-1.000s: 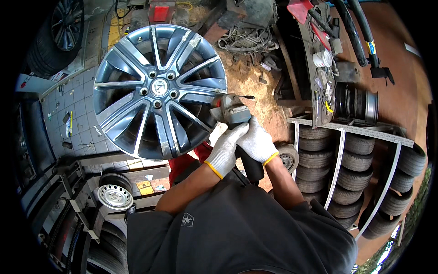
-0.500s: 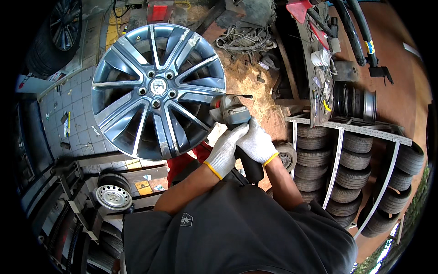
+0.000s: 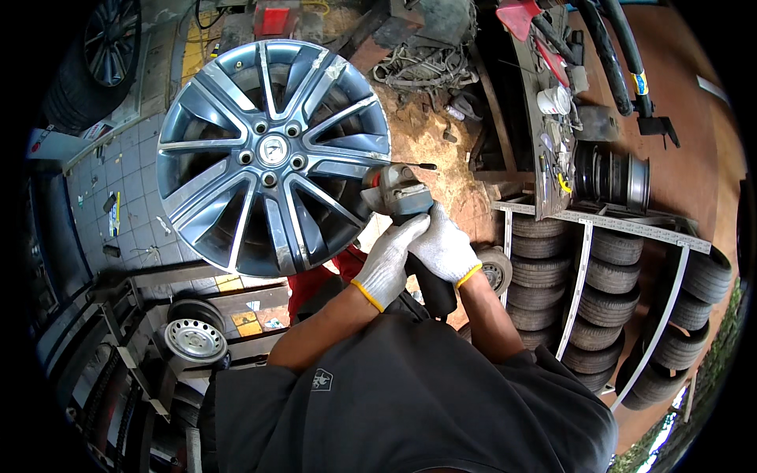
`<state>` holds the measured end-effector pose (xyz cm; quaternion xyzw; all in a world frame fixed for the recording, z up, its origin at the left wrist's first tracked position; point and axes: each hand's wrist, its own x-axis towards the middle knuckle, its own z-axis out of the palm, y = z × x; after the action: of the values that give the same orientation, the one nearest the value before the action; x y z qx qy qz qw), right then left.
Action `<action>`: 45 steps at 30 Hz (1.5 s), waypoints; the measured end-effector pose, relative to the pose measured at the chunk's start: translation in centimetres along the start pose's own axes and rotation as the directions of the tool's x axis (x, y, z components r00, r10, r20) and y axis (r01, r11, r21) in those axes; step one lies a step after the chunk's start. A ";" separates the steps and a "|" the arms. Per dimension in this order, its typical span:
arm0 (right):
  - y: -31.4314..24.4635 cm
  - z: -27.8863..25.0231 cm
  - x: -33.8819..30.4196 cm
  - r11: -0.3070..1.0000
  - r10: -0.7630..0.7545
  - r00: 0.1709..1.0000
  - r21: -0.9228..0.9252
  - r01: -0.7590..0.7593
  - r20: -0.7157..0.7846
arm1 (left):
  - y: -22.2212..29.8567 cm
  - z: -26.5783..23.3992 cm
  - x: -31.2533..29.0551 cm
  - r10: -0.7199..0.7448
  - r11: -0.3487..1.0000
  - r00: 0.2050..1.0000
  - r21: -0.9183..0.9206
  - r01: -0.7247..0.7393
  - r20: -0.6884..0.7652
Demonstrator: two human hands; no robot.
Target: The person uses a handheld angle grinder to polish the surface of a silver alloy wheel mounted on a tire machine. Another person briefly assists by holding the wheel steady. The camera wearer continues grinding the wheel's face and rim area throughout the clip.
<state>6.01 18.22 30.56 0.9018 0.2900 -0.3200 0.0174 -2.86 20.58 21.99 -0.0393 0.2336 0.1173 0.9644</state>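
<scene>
A large blue-grey and silver alloy wheel [image 3: 274, 150] faces up in front of me, with pale scuffed patches on its upper right spokes and rim. At its lower right edge is an angle grinder [image 3: 404, 191], its head and guard close against the rim. Whether the disc touches the metal I cannot tell. Both hands wear white knit gloves with yellow cuffs. My left hand [image 3: 390, 256] is closed around the grinder's body, and my right hand [image 3: 446, 246] grips it from the other side. The fingertips are partly hidden behind the tool.
Stacked tyres [image 3: 538, 272] fill a metal rack [image 3: 587, 260] on the right. A cluttered bench [image 3: 544, 134] holds a white tub [image 3: 553, 100]. Bare steel rims [image 3: 615, 177] lie beside it. At left stand a silver steel wheel [image 3: 195, 340] and a tyred wheel [image 3: 98, 63].
The grinder and both hands hold almost the same place at the rim. Only a very slight shift of the whole view shows.
</scene>
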 end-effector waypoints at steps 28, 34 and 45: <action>1.3 0.9 0.1 1.000 0.022 1.000 -0.013 -0.022 -0.018 | -0.3 0.0 -0.6 0.004 1.000 1.000 -0.017 -0.004 0.030; 1.5 0.4 0.2 1.000 0.016 1.000 -0.015 -0.016 -0.002 | -0.9 -0.2 -0.1 0.026 0.999 0.998 -0.023 -0.025 0.059; 1.5 0.7 0.1 0.999 0.022 0.999 0.035 -0.021 -0.038 | -0.9 -0.4 0.2 0.000 1.000 0.999 -0.012 0.000 0.047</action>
<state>6.47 16.89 29.74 0.9109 0.2750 -0.3076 -0.0003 -2.67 19.71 21.53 -0.0425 0.2100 0.1196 0.9694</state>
